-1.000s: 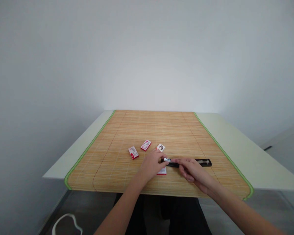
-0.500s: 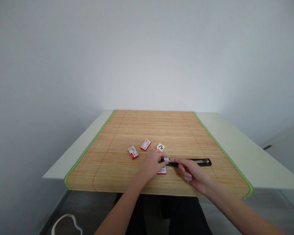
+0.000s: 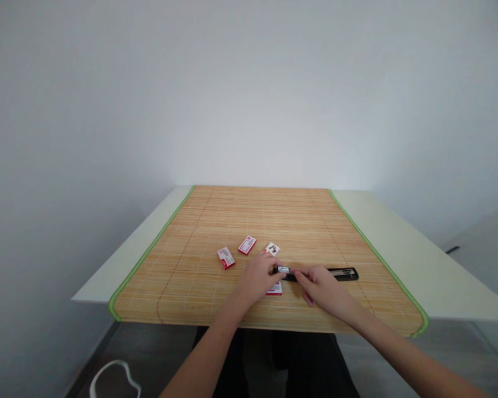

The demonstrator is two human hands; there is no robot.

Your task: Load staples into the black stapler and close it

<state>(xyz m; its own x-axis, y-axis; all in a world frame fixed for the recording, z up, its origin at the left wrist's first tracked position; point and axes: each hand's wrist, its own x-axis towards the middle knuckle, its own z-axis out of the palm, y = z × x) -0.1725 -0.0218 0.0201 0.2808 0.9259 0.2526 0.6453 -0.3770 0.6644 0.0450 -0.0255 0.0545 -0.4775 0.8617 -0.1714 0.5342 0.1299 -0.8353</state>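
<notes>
A long black stapler (image 3: 344, 274) lies opened out flat on the bamboo mat, its metal channel showing. My left hand (image 3: 255, 277) grips its left end between thumb and fingers, beside a shiny metal part. Over the stapler's middle, my right hand (image 3: 326, 288) is closed in a pinch at the channel; whatever is between the fingertips is too small to make out. A white box with a dark stapler picture (image 3: 273, 249) sits just beyond my left fingers. Partly under my left hand is a red-and-white box (image 3: 276, 289).
Two more small red-and-white boxes, a left one (image 3: 226, 257) and a farther one (image 3: 247, 245), lie left of the hands. The green-edged bamboo mat (image 3: 265, 213) covers the middle of a white table (image 3: 402, 249). A wall stands behind. A white cord (image 3: 115, 365) hangs lower left.
My right hand has turned over and its fingers have drawn into a pinch at the stapler's channel, where the index finger was stretched out before. My left hand holds its place.
</notes>
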